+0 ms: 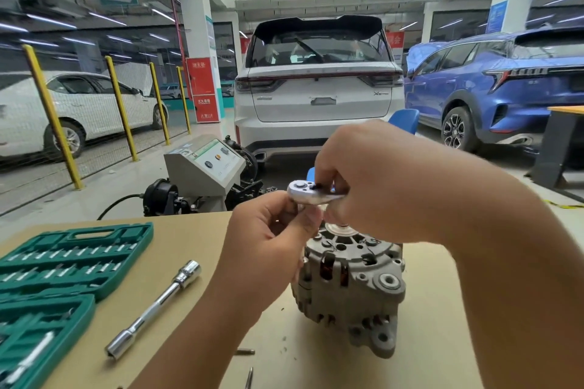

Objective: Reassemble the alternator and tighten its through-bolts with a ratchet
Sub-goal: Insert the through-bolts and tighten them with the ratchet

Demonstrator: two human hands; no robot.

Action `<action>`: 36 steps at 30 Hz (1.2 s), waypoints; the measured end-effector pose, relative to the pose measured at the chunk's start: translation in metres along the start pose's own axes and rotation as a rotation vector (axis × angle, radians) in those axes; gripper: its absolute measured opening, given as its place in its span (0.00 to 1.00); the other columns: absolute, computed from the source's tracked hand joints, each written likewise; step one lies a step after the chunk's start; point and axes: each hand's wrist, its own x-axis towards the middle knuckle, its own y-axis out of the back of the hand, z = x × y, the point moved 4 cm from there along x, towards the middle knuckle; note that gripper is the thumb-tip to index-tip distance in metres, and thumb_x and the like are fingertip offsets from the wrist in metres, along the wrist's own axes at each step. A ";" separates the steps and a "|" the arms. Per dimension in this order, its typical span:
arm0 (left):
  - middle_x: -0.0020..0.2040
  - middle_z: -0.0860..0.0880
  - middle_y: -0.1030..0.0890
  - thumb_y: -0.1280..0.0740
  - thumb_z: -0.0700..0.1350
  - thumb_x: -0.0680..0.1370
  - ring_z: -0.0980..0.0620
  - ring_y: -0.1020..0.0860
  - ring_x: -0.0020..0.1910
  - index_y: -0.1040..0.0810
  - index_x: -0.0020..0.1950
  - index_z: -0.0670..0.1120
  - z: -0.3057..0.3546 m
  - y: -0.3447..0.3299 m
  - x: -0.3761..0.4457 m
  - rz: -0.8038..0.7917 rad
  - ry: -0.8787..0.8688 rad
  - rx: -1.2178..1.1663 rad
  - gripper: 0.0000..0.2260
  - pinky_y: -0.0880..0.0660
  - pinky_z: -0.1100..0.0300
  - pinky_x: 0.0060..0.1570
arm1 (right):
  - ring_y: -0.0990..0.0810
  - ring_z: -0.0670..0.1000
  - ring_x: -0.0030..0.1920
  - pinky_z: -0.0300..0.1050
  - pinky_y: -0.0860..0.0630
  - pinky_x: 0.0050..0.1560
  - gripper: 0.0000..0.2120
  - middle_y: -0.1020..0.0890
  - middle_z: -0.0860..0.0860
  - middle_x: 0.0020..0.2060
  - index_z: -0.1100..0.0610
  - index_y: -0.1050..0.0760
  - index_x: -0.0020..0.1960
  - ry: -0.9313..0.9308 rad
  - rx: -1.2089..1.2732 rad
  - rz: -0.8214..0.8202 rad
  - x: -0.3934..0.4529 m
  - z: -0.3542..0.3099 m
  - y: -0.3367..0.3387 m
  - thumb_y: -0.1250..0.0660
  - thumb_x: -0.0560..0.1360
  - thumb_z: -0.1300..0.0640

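Ratchet (pixel 305 191) in both hands, unbranded

Green tool case (pixel 76 259), grey alternator (pixel 350 287), tan table (pixel 196 230)

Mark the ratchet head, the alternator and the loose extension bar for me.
ratchet head (pixel 302 190), head view, on its round chrome top face.
alternator (pixel 350 281), head view, on the grey housing's side.
extension bar (pixel 155 308), head view, midway along its shaft.
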 end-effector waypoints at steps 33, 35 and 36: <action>0.36 0.37 0.18 0.27 0.37 0.78 0.54 0.31 0.21 0.15 0.44 0.47 -0.003 0.004 0.002 -0.020 -0.007 -0.017 0.06 0.31 0.61 0.22 | 0.18 0.51 0.43 0.45 0.18 0.39 0.11 0.16 0.45 0.42 0.46 0.17 0.49 -0.001 0.073 0.005 -0.001 0.008 0.002 0.30 0.75 0.62; 0.36 0.39 0.17 0.28 0.37 0.78 0.54 0.31 0.21 0.15 0.44 0.46 -0.003 0.004 0.003 -0.030 0.007 -0.036 0.06 0.31 0.61 0.22 | 0.20 0.52 0.47 0.49 0.18 0.47 0.13 0.19 0.45 0.46 0.45 0.18 0.52 -0.024 0.089 0.039 0.002 0.008 -0.001 0.33 0.77 0.62; 0.35 0.40 0.17 0.28 0.38 0.78 0.54 0.31 0.21 0.15 0.44 0.46 -0.003 0.003 0.003 -0.022 0.008 -0.043 0.05 0.31 0.61 0.22 | 0.20 0.52 0.47 0.49 0.19 0.46 0.10 0.19 0.46 0.46 0.47 0.18 0.51 -0.023 0.073 0.053 0.003 0.006 -0.004 0.33 0.77 0.60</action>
